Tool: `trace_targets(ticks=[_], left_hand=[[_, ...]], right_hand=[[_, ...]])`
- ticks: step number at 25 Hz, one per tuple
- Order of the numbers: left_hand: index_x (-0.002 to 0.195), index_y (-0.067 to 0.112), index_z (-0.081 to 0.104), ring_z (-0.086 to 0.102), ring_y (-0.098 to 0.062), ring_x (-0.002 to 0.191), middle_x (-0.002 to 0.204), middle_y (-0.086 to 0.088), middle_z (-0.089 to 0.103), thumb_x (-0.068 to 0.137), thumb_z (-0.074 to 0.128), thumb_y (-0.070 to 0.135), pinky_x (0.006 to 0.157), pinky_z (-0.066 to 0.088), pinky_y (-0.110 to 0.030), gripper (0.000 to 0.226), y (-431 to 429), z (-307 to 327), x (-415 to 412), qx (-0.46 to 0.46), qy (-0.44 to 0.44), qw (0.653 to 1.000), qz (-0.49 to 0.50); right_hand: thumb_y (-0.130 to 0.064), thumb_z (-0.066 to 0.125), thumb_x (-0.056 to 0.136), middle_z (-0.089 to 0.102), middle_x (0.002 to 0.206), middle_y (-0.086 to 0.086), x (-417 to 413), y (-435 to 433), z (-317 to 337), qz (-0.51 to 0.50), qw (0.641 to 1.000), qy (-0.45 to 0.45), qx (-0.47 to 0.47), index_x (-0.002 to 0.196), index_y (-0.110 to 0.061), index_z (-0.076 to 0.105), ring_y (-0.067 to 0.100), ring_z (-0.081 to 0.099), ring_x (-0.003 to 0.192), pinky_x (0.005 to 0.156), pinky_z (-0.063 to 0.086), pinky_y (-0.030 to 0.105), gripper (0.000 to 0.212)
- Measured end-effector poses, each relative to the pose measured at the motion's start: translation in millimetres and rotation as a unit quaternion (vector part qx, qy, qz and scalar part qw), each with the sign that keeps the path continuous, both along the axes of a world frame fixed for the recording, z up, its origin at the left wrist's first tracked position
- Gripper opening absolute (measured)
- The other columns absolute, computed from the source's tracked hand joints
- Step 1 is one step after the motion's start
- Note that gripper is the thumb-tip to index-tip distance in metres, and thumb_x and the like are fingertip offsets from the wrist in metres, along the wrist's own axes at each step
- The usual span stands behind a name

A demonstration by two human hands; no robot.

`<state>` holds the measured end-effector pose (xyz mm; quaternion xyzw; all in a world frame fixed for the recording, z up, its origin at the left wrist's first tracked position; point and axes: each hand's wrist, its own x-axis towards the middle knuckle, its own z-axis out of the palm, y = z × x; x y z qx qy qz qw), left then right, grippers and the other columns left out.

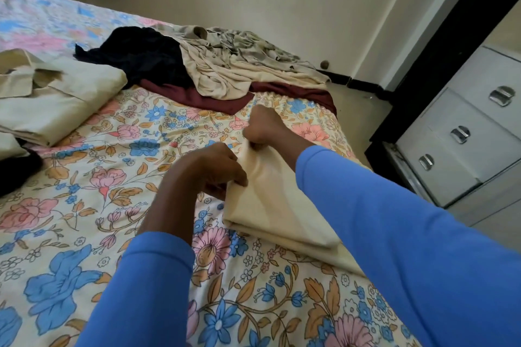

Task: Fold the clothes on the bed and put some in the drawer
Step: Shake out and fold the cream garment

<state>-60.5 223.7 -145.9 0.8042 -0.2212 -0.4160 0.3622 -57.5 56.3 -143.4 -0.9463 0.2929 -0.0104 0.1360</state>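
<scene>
I see the bed (pixel 118 166) with a flowered sheet. On it lie a folded beige shirt (pixel 53 98), a cream cloth (pixel 270 205) and a heap of unfolded clothes (pixel 203 65).

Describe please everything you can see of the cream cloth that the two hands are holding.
The cream cloth is plain, smooth, thin-looking fabric, folded into several layers. Its lower part lies on the floral bedsheet, while its far end is lifted. The left hand pinches its left edge, and the right hand grips its top corner. A blue sleeve hides its right side.
</scene>
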Motion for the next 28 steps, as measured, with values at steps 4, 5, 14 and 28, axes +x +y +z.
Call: trace_targets(ticks=[4, 5, 14, 28], left_hand=[[0.130, 0.005, 0.063, 0.069, -0.027, 0.088, 0.107, -0.016, 0.069, 0.088, 0.076, 0.003, 0.053, 0.056, -0.034, 0.044, 40.4, 14.4, 41.8, 0.005, -0.057, 0.996, 0.073], [0.131, 0.006, 0.064, 0.067, -0.028, 0.090, 0.108, -0.017, 0.068, 0.087, 0.077, 0.002, 0.057, 0.057, -0.036, 0.046, 53.3, 13.8, 52.9, 0.012, -0.072, 0.993, 0.097], [0.148, 0.017, 0.042, 0.042, -0.039, 0.139, 0.150, -0.018, 0.043, 0.089, 0.072, 0.039, 0.109, 0.039, -0.056, 0.070, 31.9, -7.3, 15.7, 0.135, -0.401, 0.898, 0.117], [0.140, 0.016, 0.051, 0.061, -0.037, 0.110, 0.138, -0.010, 0.047, 0.097, 0.065, 0.019, 0.085, 0.048, -0.044, 0.046, -95.8, -49.2, -51.5, -0.074, -0.460, 0.885, 0.024]], right_hand=[[-0.025, 0.064, 0.091, 0.065, 0.125, 0.012, 54.2, 46.0, 15.5, 0.009, 0.996, -0.083, 0.021, 0.122, -0.010, 0.059, 0.032, 0.059, 0.120, 0.101, 0.045, 0.039, 0.035], [-0.027, 0.064, 0.091, 0.066, 0.124, 0.011, 67.0, 56.9, 12.4, 0.017, 0.993, -0.108, 0.040, 0.122, -0.011, 0.060, 0.031, 0.060, 0.119, 0.105, 0.044, 0.042, 0.035], [-0.020, 0.064, 0.092, 0.072, 0.112, 0.001, -3.7, 40.7, -20.3, 0.008, 0.956, -0.249, 0.154, 0.118, -0.020, 0.069, 0.021, 0.066, 0.103, 0.089, 0.052, 0.031, 0.026], [-0.007, 0.072, 0.080, 0.070, 0.097, 0.011, -122.4, -192.3, -21.4, -0.232, 0.958, -0.116, 0.125, 0.103, -0.002, 0.070, 0.027, 0.066, 0.085, 0.068, 0.053, 0.033, 0.024]])
